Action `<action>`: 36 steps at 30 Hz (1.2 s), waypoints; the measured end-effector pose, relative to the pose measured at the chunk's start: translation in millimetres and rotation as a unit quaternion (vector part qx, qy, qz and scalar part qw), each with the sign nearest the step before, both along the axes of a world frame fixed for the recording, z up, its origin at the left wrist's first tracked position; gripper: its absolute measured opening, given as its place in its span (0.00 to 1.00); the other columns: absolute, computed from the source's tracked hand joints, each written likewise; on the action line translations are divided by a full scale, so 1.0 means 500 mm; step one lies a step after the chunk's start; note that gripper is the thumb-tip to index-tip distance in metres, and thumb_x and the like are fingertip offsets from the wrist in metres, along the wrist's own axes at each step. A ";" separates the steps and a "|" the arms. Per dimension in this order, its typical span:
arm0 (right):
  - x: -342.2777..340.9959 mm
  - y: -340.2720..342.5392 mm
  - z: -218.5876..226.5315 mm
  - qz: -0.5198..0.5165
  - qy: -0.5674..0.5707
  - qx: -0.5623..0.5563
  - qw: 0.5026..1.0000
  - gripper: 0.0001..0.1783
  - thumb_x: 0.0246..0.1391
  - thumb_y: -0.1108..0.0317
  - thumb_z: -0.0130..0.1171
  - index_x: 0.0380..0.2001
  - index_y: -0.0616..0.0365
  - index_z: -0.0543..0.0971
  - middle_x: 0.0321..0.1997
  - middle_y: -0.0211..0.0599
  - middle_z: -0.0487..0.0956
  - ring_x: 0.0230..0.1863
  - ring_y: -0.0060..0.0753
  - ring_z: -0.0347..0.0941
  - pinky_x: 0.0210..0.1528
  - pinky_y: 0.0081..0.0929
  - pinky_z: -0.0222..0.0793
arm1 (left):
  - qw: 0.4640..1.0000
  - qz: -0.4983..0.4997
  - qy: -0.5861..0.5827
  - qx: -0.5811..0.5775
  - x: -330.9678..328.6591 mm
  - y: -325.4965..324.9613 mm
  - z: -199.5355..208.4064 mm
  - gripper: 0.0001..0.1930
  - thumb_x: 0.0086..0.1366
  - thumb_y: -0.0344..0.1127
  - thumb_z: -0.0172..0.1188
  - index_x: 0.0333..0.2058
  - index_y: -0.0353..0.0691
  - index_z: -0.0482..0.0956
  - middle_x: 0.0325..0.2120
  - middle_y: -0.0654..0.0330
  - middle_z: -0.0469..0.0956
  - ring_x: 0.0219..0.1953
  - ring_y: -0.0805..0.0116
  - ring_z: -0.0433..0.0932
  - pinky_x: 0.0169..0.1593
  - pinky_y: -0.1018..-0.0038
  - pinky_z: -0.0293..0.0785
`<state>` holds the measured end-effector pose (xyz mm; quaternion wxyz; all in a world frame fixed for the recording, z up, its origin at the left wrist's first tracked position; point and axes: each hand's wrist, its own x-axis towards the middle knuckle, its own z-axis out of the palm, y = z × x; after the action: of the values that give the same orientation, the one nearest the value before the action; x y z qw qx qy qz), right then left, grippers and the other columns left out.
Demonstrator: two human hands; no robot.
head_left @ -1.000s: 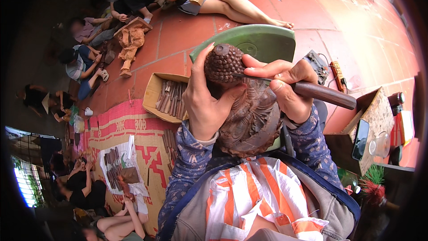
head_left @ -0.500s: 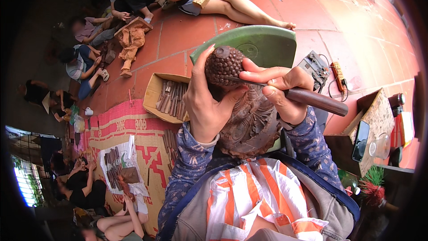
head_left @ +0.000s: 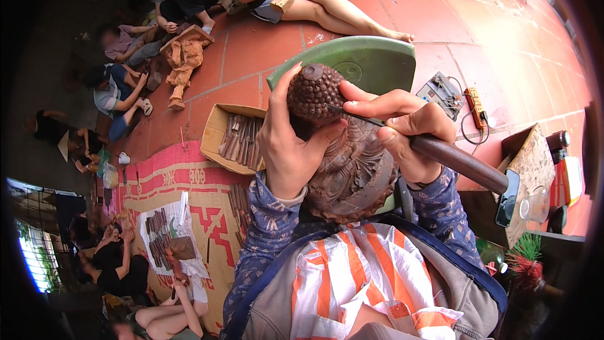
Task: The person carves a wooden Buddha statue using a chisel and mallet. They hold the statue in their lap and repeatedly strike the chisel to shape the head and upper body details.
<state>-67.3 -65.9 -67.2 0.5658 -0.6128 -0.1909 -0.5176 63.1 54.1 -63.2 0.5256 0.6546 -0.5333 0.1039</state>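
Okay, I've got the dark wooden carving [head_left: 358, 179] mid-frame, left hand [head_left: 283, 141] cupped round its knobbly head [head_left: 316, 93], right hand [head_left: 412, 132] pinching a carving tool [head_left: 462, 156]; if the head rolls or the push is too hard, the blade could skid and nick the left thumb [head_left: 327, 135]. Can't see the carving's underside or face, and the blade tip [head_left: 331, 107] is too small to tell biting from resting.

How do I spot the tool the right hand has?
Find the big green plastic piece in the upper middle. At its lower edge, the right hand holds the tool to a dark, bumpy carved head. Its brown handle is gripped, unlike the loose ones in the box.
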 end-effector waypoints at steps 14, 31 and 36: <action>0.003 -0.021 -0.005 0.010 0.028 -0.040 0.999 0.12 0.51 0.85 0.59 0.26 0.64 0.65 0.43 0.69 0.78 0.52 0.64 0.73 0.50 0.48 0.75 | 1.000 -0.003 -0.004 -0.008 0.000 -0.002 0.001 0.42 0.48 0.42 0.75 0.59 0.38 0.63 0.46 0.47 0.76 0.47 0.49 0.79 0.46 0.63 0.77; -0.060 0.008 -0.013 -0.035 0.068 0.174 0.982 0.08 0.54 0.79 0.54 0.30 0.63 0.64 0.41 0.70 0.78 0.49 0.56 0.77 0.55 0.49 0.70 | 0.997 -0.060 0.052 -0.008 0.007 0.002 0.005 0.41 0.50 0.47 0.74 0.58 0.35 0.64 0.48 0.47 0.75 0.49 0.53 0.78 0.49 0.65 0.75; -0.097 0.017 -0.041 -0.059 0.117 0.152 0.980 0.08 0.53 0.79 0.55 0.29 0.63 0.66 0.40 0.67 0.79 0.49 0.54 0.77 0.54 0.47 0.72 | 0.994 -0.089 0.064 -0.021 0.002 -0.009 0.048 0.39 0.54 0.47 0.71 0.57 0.32 0.64 0.48 0.49 0.73 0.50 0.59 0.75 0.52 0.68 0.73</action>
<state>-116.0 -57.6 -87.6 0.6395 -0.5859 -0.0063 -0.4976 64.0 49.6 -39.2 0.5794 0.5984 -0.5527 0.0256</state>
